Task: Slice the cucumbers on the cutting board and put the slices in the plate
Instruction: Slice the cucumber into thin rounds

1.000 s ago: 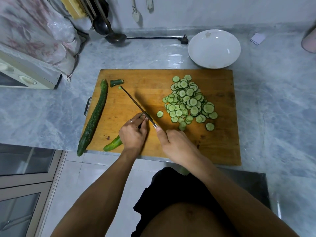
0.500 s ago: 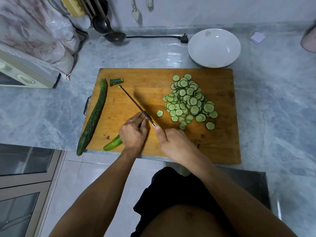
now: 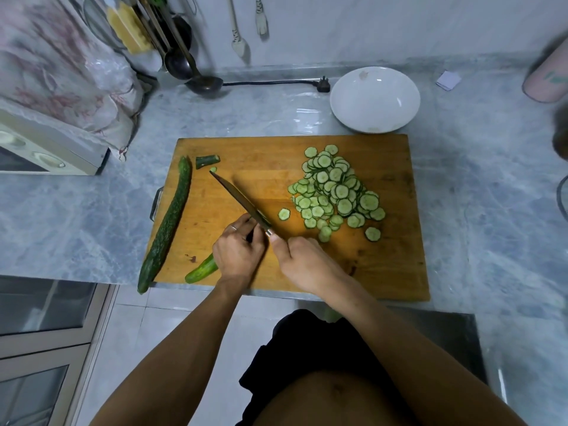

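1. Here, the left hand [image 3: 238, 253] is curling its fingers over the partly cut cucumber [image 3: 201, 269], pinning it to the cutting board [image 3: 396, 272]; only the cucumber's green tail is showing behind the palm.
2. The right hand [image 3: 302, 262] is gripping the handle of one knife [image 3: 238, 196], with the thumb lying along the handle's top; the blade is pointing away toward the board's far left and meeting the left hand's fingertips.
3. One loose slice [image 3: 284, 214] is lying just beside the blade, apart from the main heap.
4. One heap of slices [image 3: 335, 192] is sitting on the board's right half; the slices are overlapping, so they cannot be counted, though several strays are lying at its near edge.
5. One whole cucumber [image 3: 169, 222] is lying along the board's left edge, its near tip overhanging the counter [image 3: 76, 210].
6. One cut stub [image 3: 207, 160] is resting near the knife's tip, beside the whole cucumber's far end.
7. One white plate [image 3: 375, 99] is standing on the counter just beyond the board's far right corner, holding no slices.
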`<state>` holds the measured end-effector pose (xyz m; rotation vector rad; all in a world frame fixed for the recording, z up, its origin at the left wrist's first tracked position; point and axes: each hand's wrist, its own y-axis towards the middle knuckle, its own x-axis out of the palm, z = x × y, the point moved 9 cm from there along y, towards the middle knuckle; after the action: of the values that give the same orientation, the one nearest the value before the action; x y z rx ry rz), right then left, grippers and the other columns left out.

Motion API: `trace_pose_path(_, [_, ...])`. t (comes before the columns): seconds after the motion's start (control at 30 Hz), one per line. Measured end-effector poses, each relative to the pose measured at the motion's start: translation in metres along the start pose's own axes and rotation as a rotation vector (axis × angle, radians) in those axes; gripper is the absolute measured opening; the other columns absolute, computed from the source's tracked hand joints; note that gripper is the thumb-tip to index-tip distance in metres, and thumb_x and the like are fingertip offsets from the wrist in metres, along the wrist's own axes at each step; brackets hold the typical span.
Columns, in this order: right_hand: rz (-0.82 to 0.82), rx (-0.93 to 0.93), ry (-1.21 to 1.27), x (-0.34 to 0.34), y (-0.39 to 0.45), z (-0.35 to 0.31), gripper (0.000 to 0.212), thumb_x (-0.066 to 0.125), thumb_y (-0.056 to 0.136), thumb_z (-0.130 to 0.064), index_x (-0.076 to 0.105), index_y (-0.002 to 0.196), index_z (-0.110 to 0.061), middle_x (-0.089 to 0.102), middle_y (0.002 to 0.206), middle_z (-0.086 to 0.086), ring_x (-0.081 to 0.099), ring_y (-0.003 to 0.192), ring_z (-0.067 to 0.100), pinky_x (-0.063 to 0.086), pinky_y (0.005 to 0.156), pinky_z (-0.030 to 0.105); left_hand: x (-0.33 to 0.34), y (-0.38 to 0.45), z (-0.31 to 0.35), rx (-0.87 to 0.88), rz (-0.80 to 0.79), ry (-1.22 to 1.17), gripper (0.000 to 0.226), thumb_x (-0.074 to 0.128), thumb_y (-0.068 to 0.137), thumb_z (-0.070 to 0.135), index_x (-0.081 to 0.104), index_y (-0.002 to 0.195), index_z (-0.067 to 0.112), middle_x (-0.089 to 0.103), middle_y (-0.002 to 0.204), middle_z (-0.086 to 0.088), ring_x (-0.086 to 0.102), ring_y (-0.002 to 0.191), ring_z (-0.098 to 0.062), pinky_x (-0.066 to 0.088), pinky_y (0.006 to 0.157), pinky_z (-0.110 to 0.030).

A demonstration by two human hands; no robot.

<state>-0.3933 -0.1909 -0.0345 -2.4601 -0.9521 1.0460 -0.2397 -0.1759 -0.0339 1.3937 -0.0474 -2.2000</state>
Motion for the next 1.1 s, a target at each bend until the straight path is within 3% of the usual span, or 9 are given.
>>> trace_pose_path(0.1, [0.017,-0.016,0.017,-0.006,-0.001,-0.001,0.062,0.021,0.101,-0.062,0.047,0.068,-0.017,0.064,0.094,0.019,0.059,0.092,0.032,0.048,0.079,0.037,-0.002,0.002,0.000,-0.037,-0.001,-0.031,0.032,0.053,0.085,0.034,0.080,0.091,0.018,0.076,0.105,0.003,0.071,0.080,-0.026,0.045,0.062,-0.023])
trace_pose_path(0.27, [0.043,-0.086,0.000,-0.014,-0.009,-0.002,0.061,0.024,0.104,-0.056,0.044,0.060,-0.018,0.058,0.072,0.011,0.058,0.075,0.030,0.037,0.065,0.032,-0.001,0.004,-0.007,-0.108,-0.012,-0.181,0.037,0.054,0.083,0.038,0.081,0.096,0.017,0.076,0.107,0.003,0.072,0.090,-0.017,0.053,0.073,-0.023])
trace_pose_path(0.63, [0.029,-0.125,-0.011,-0.017,-0.032,-0.005,0.062,0.023,0.103,-0.057,0.047,0.064,-0.016,0.058,0.074,0.012,0.058,0.070,0.027,0.037,0.061,0.033,0.007,0.003,-0.018,-0.149,-0.049,-0.191,0.035,0.056,0.083,0.038,0.081,0.095,0.018,0.075,0.108,0.006,0.072,0.082,-0.014,0.055,0.065,-0.027])
trace_pose_path(0.83, [0.028,-0.086,0.009,-0.019,-0.022,-0.003,0.067,0.023,0.103,-0.058,0.046,0.061,-0.012,0.053,0.065,0.007,0.055,0.063,0.023,0.033,0.054,0.032,0.003,0.004,-0.011,-0.153,-0.031,-0.230,0.031,0.060,0.082,0.032,0.081,0.097,0.016,0.075,0.107,0.003,0.071,0.092,-0.011,0.055,0.077,-0.024])
trace_pose_path(1.1, [-0.007,-0.011,-0.010,-0.009,-0.002,-0.007,0.061,0.019,0.101,-0.061,0.045,0.067,-0.018,0.059,0.095,0.016,0.056,0.085,0.030,0.038,0.068,0.033,0.009,0.005,-0.016,-0.129,-0.042,-0.183,0.032,0.056,0.083,0.032,0.081,0.093,0.015,0.076,0.106,0.004,0.073,0.083,-0.018,0.056,0.065,-0.028])
